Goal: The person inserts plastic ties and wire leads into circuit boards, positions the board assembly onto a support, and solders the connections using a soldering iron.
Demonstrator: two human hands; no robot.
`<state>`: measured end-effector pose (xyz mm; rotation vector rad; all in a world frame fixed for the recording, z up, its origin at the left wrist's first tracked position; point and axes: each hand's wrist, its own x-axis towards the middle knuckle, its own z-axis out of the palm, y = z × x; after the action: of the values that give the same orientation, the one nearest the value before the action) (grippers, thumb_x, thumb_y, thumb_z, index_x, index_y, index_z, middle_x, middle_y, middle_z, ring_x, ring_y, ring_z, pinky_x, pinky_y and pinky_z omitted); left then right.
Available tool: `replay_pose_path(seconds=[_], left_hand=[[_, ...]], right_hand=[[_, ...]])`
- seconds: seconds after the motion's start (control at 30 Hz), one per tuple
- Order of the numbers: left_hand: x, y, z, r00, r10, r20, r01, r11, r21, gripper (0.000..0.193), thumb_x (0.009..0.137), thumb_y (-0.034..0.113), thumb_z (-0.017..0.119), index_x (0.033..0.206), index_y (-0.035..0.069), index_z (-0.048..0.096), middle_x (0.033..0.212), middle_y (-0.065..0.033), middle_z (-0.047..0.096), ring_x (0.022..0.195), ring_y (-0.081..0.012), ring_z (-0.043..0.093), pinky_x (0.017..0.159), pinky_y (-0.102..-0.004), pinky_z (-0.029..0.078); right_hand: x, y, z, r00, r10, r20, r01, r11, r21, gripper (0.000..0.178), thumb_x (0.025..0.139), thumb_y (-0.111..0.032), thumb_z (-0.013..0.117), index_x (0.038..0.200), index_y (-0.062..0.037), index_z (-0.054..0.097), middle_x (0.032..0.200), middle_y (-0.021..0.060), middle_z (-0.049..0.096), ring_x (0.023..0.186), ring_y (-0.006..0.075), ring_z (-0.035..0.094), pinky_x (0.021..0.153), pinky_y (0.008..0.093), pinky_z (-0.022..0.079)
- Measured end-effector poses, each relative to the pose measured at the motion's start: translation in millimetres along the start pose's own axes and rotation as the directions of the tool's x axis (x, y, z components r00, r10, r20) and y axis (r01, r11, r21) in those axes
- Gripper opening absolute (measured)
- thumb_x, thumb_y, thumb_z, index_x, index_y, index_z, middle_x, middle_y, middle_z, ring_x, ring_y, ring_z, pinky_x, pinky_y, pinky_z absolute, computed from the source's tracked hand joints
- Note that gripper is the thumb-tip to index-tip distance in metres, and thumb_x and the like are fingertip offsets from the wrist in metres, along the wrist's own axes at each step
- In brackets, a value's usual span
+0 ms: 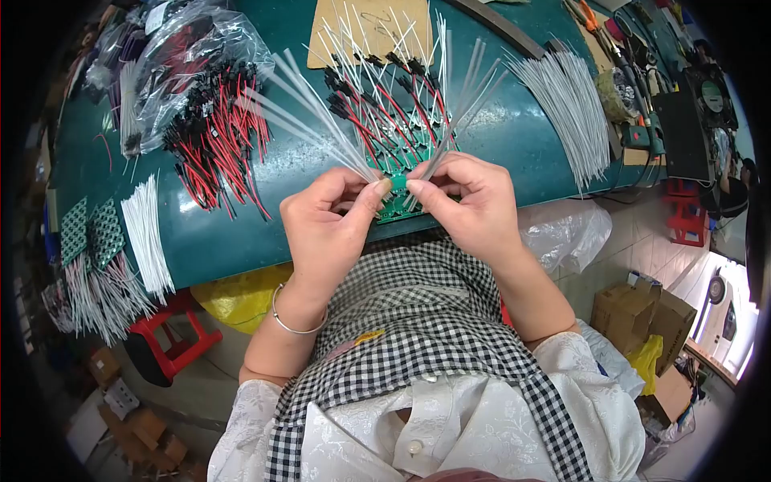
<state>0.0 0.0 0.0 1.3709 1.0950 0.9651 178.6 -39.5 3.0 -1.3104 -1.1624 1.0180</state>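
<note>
My left hand (329, 217) pinches several thin whitish wires (347, 145) between thumb and fingers; they fan out to the upper left, blurred. A similar bunch of wires (451, 132) is pinched in my right hand (478, 205) and spreads up and to the right. The two thumbs nearly meet over a green circuit board panel (395, 213) at the bench's near edge. Red and black leads with black connectors (377, 120), along with white wires, stand on the panel's far part. My fingers hide where the held wires end.
Left on the green bench (281, 233) lie a pile of red-black leads (221, 136), plastic bags (201, 48), white wires (147, 233) and wired boards (104, 229). Grey wires (566, 112) lie right, near tools (634, 64). Red stools (173, 341) and cartons (634, 317) stand below.
</note>
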Motion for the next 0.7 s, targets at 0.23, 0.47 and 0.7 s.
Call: replay_pose_path(seconds=[0.23,0.47,0.7], left_hand=[[0.5,-6.5,5.2,0.995,0.093,-0.045,-0.091,0.995,0.046,0.008,0.085,0.002,0.076,0.088,-0.004,0.072,0.075,-0.0065,0.072,0.067,-0.0075,0.066,0.062,-0.0231,0.054],[-0.8,-7.3,6.2,0.991,0.125,-0.050,-0.120,0.989,0.083,0.009,0.085,0.002,0.076,0.089,-0.004,0.072,0.078,-0.0083,0.074,0.069,-0.0090,0.068,0.064,-0.0243,0.056],[-1.0,-6.2,6.8,0.988,0.147,-0.039,-0.142,0.983,0.120,0.009,0.085,0.002,0.076,0.090,-0.005,0.072,0.078,-0.0090,0.074,0.069,-0.0097,0.069,0.064,-0.0244,0.056]], right_hand=[[2.0,4.2,2.1,1.000,-0.027,-0.014,0.026,0.995,-0.101,0.011,0.084,-0.004,0.073,0.091,0.0049,0.070,0.082,0.0097,0.070,0.067,0.0102,0.066,0.058,0.0247,0.053],[1.1,3.8,1.4,1.000,-0.007,-0.003,0.007,0.997,-0.082,0.012,0.085,-0.004,0.073,0.091,0.0053,0.070,0.083,0.0101,0.070,0.067,0.0106,0.066,0.058,0.0250,0.054],[1.7,2.6,2.1,0.999,-0.048,0.013,0.049,0.987,-0.153,0.011,0.085,-0.004,0.072,0.090,0.0055,0.069,0.085,0.0107,0.070,0.067,0.0121,0.067,0.058,0.0252,0.054]])
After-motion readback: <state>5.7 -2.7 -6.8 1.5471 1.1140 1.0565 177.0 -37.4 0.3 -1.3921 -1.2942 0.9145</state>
